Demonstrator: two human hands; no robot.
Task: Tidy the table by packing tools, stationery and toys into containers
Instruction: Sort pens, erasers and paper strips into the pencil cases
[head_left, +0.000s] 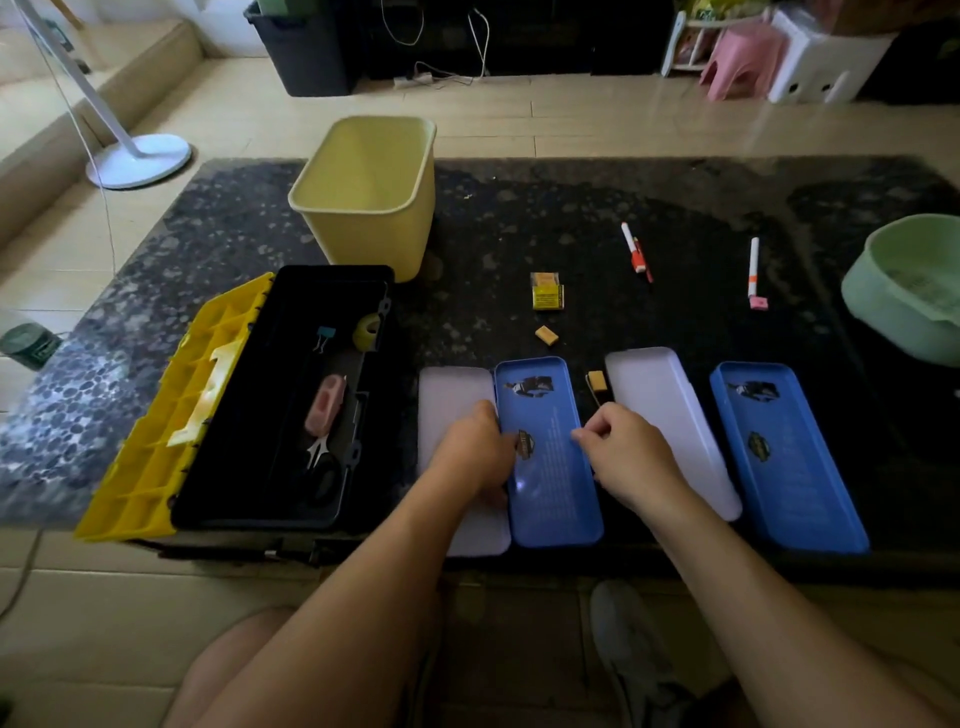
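Two tin pencil cases lie open near the table's front edge. My left hand (475, 449) grips the left long edge of the near blue lid (550, 467), over its white tray (452, 400). My right hand (623, 447) pinches the same lid's right edge. The second white tray (670, 415) and blue lid (784, 457) lie to the right. Loose on the table are a yellow eraser box (546, 292), a small eraser (546, 335), another eraser (596, 380), a red-and-white pen (636, 254) and a white pen (754, 273).
An open black toolbox (291, 395) with a yellow lid sits at the left, holding scissors, a pink item, a binder clip and tape. A yellow bin (369, 192) stands behind it. A green basin (909, 291) sits at the right edge.
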